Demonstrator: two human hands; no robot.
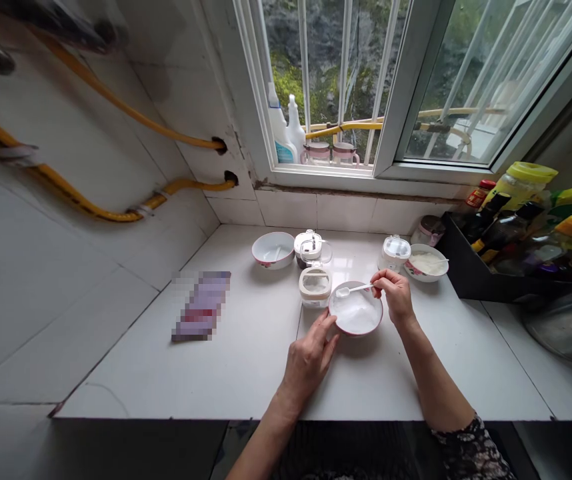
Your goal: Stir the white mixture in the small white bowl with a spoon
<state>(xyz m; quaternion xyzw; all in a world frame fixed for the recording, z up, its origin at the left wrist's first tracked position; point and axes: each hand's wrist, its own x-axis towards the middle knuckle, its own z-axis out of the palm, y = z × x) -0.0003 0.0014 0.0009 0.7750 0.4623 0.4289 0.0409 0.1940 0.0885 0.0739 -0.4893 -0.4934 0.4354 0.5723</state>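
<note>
My right hand [393, 293] pinches the handle of a small white spoon [356, 289] whose head is over a white bowl with a red rim [365, 333]. White powdery or grainy stuff [357, 312] fills much of this bowl. With fingers at the bowl's left rim and the thumb low on its near side, my left hand [312, 353] holds the bowl on the counter. Just left of the bowl stands a clear seasoning jar [315, 287] with its lid up. Behind that jar is another open-lidded jar [308, 247] with dark contents.
An oval bowl [273, 252] with a light spoon in it stands at the back left. To the right are a lidded jar [395, 252] and a bowl of pale stuff [427, 263]. A black bottle box [486, 280] fills the right corner. A blurred-out flat object [201, 307] lies left.
</note>
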